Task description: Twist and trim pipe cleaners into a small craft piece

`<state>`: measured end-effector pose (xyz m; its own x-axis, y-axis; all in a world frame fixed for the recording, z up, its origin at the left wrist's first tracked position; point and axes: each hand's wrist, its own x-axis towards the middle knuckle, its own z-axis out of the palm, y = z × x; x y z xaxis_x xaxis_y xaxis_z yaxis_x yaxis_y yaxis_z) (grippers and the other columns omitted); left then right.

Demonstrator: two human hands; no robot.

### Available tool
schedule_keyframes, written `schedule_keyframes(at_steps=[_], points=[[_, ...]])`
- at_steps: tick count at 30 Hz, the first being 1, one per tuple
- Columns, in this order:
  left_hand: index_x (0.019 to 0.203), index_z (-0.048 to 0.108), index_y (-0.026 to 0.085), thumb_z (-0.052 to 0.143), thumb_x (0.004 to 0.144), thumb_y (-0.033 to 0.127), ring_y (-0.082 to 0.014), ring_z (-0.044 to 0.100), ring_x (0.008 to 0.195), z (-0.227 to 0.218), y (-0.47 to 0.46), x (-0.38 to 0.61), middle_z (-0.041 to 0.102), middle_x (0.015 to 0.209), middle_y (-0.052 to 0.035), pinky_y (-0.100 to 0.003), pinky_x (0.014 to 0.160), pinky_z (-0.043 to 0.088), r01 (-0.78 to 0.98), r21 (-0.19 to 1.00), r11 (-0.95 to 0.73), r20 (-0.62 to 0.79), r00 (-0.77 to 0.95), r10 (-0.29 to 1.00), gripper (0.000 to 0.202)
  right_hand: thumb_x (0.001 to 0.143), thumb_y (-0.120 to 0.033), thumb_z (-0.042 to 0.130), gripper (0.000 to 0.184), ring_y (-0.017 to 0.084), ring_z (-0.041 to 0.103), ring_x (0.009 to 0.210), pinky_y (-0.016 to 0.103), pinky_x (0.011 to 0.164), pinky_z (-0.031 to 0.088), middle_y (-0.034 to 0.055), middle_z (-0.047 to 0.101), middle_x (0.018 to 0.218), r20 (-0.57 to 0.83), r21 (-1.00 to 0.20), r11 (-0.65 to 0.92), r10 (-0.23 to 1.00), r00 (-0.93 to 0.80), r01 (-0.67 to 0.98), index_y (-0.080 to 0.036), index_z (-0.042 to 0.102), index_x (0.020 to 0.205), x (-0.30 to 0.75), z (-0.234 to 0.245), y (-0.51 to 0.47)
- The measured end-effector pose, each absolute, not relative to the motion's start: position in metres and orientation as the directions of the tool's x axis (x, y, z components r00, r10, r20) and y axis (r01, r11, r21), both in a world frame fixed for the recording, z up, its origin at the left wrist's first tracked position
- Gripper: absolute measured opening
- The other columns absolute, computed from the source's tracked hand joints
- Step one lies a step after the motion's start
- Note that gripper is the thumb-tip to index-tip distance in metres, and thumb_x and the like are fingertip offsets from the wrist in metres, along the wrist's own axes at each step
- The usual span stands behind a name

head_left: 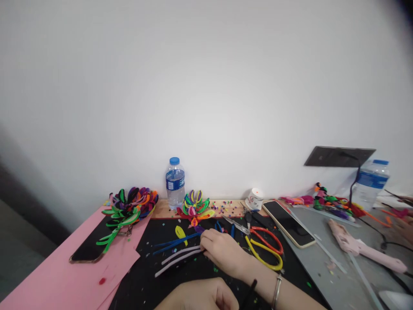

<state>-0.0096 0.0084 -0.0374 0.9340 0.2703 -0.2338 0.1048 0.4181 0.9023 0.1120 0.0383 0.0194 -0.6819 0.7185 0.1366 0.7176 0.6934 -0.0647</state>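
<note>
My right hand [222, 250] reaches left across the black mat [180, 288], a bracelet and a dark band on its wrist. Its fingers are curled and pressed on the ends of the white pipe cleaners [177, 259]. Blue pipe cleaners [172, 243] lie just beyond them, next to a yellow loop [180, 233]. My left hand [200, 297] rests at the bottom edge with its fingers curled in; whatever is inside them is hidden.
A water bottle [175, 181] stands at the wall between two pipe-cleaner flowers [132, 206] [195, 206]. A phone [88, 250] lies on pink paper [48, 280]. To the right are red scissors [269, 237], yellow scissors [263, 257], another phone [288, 224], a pink glue gun [355, 246] and another person's hand [405, 226].
</note>
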Motion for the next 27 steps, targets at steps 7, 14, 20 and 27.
schedule_keyframes(at_steps=[7,14,20,27], points=[[0.055,0.063,0.012,0.076,0.03,0.059,-0.0049,0.036,0.04,-0.028,0.008,-0.011,0.05,0.046,0.0032,-0.019,0.04,0.022,0.12,0.859,0.497,-0.28,0.924,0.26,0.055,0.082,-0.016,0.049,0.012,0.016,0.054,0.076,0.024,0.065,0.04,0.0023,0.061,0.08,0.131,-0.357,0.504,0.861,-0.492,0.786,-0.02,0.058,0.089,0.13,0.026,0.029],[0.053,0.063,0.011,0.079,0.034,0.052,-0.0069,0.037,0.043,-0.021,0.012,-0.01,0.048,0.045,0.0018,-0.021,0.044,0.022,0.065,0.826,0.56,-0.228,0.947,0.226,0.048,0.077,-0.013,0.05,0.012,0.012,0.053,0.054,0.02,0.053,0.038,-0.0009,0.059,0.058,0.064,-0.775,0.246,0.947,-0.315,0.582,-0.017,0.061,0.073,0.161,0.019,0.018],[0.054,0.065,0.009,0.081,0.042,0.044,-0.0063,0.041,0.042,-0.009,0.007,-0.01,0.055,0.05,-0.0017,-0.019,0.042,0.023,-0.084,0.77,0.633,-0.132,0.949,0.287,0.04,0.074,-0.014,0.047,0.005,0.006,0.035,0.037,0.016,0.038,0.024,-0.0086,0.041,0.045,-0.142,-0.901,-0.008,0.95,-0.278,0.434,-0.018,0.051,0.072,0.177,0.013,0.004],[0.053,0.061,0.009,0.081,0.044,0.04,-0.0049,0.041,0.036,-0.01,0.004,-0.012,0.059,0.05,-0.0034,-0.018,0.041,0.03,-0.121,0.707,0.697,-0.156,0.934,0.321,0.038,0.082,-0.027,0.042,0.009,0.005,0.037,0.038,0.015,0.038,0.025,-0.0087,0.043,0.051,-0.206,-0.965,-0.143,0.934,-0.293,0.221,-0.02,0.04,0.077,0.178,0.005,0.001]])
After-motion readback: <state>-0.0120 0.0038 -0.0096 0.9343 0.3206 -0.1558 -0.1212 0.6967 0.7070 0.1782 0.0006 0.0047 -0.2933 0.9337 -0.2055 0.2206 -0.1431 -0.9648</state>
